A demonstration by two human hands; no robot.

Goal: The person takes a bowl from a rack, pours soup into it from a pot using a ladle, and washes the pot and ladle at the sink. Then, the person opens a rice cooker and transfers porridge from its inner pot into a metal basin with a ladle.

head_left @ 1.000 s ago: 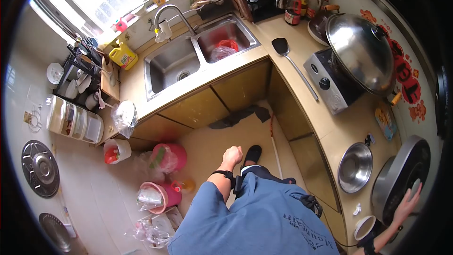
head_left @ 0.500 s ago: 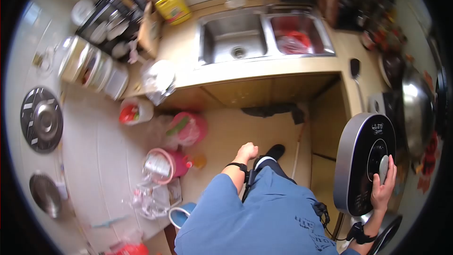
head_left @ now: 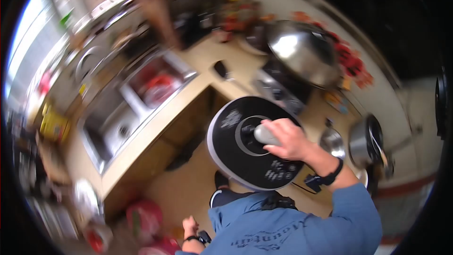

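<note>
My right hand [head_left: 289, 139] is wrapped round the grey knob of a large round black lid [head_left: 236, 153] with a silver rim. The lid hangs over the floor and the counter's front edge, apart from the grey pot [head_left: 361, 144] on the counter at the right. Low in the view, my left hand [head_left: 190, 225] hangs over the floor with its fingers curled, blurred by motion. Whether it holds anything is too small to tell.
A double sink [head_left: 137, 108] is at the left. A spatula [head_left: 222, 70] lies by the stove [head_left: 278, 87], which bears a domed steel wok lid [head_left: 302, 49]. A steel bowl [head_left: 333, 141] sits near the pot. Pink bins [head_left: 144, 217] stand on the floor.
My right hand has carried the lid off the pot and across the front of my body to the left. The view has turned toward the stove side. My left hand stays low.
</note>
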